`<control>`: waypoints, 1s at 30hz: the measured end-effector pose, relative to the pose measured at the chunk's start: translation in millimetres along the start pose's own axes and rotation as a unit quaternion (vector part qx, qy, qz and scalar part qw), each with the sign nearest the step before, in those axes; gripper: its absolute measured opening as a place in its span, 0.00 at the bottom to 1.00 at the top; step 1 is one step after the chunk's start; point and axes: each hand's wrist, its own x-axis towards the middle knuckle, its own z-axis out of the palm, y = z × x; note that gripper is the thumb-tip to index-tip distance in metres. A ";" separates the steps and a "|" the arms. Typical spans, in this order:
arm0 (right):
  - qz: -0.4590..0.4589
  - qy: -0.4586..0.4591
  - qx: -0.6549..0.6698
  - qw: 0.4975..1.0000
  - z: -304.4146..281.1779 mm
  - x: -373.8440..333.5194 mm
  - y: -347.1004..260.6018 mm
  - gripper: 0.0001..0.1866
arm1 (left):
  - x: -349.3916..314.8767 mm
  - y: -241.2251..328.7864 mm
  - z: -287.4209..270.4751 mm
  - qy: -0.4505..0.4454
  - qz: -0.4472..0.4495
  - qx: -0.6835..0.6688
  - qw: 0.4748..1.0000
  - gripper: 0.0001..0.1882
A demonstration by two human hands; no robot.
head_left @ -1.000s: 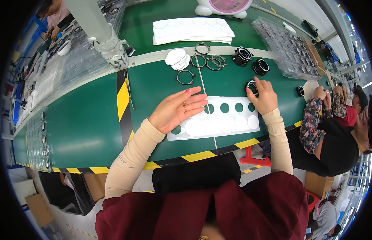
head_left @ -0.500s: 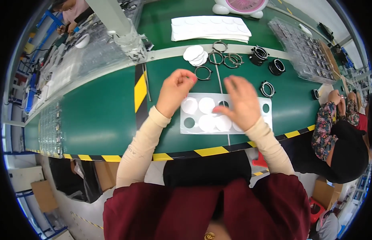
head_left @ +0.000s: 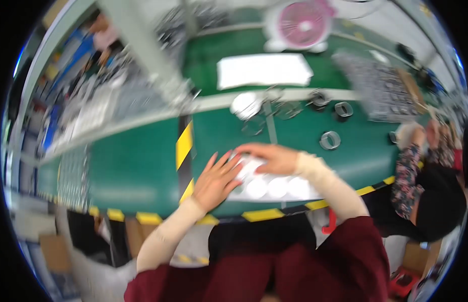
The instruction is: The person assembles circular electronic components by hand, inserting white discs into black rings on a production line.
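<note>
A pale sheet [head_left: 234, 196] with white round stickers [head_left: 278, 188] lies near the front edge of the green table. My left hand [head_left: 216, 182] lies flat at the sheet's left end, its fingers spread. Across the sheet's upper left part reaches my right hand [head_left: 273, 158], fingers stretched toward the left one and touching or nearly touching the stickers there. Blur hides whether anything is under its fingertips. Beyond the hands is a pile of white discs [head_left: 245, 104], with a thin ring [head_left: 253, 126] just in front of it.
More rings [head_left: 288, 109], black cylindrical rings [head_left: 343, 110] and a single ring [head_left: 330, 141] stand farther right. White sheets [head_left: 264, 70], a pink-and-white fan [head_left: 300, 25] and a clear tray of parts [head_left: 380, 90] are at the back. A co-worker's sleeve [head_left: 406, 171] is at the right.
Both hands have come down nearer the table's front edge, the right one swinging left across the sheet. The left hand's fingers have spread from a pinch. The whole view has shifted and blurred.
</note>
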 end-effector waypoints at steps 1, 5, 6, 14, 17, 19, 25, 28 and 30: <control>-0.040 -0.024 0.000 0.999 -0.9 0.9 7.0 0.35 | -1.7 -0.3 2.5 -0.010 0.000 0.007 1.000 0.20; 0.003 -0.149 -0.037 0.988 0.7 12.3 12.5 0.20 | -11.3 9.8 -3.2 -0.050 -0.044 0.015 0.998 0.21; 0.005 -0.120 -0.042 0.992 -1.6 9.9 9.3 0.20 | -13.5 11.4 -4.1 -0.049 -0.042 0.020 0.998 0.21; -0.181 0.032 0.166 0.969 -8.7 -14.6 7.6 0.10 | 22.3 16.4 -14.1 0.030 0.000 0.024 0.999 0.07; -0.120 -0.111 0.164 0.973 -1.2 -13.7 15.4 0.11 | 64.6 16.7 -20.6 0.058 -0.115 0.009 0.992 0.06; -0.098 -0.151 0.153 0.972 3.6 -11.1 22.7 0.11 | 90.1 18.1 -8.7 0.064 -0.078 0.053 0.994 0.07; -0.065 -0.164 0.205 0.963 3.9 -7.5 30.4 0.10 | 100.1 -4.2 23.2 0.019 -0.060 0.230 0.971 0.07; -0.071 -0.178 0.192 0.963 4.9 -5.7 32.2 0.09 | 83.4 -22.6 15.4 -0.007 -0.076 0.201 0.976 0.06; -0.076 -0.174 0.190 0.963 4.7 -4.1 34.5 0.09 | 82.9 -20.0 5.4 -0.033 -0.144 0.081 0.986 0.07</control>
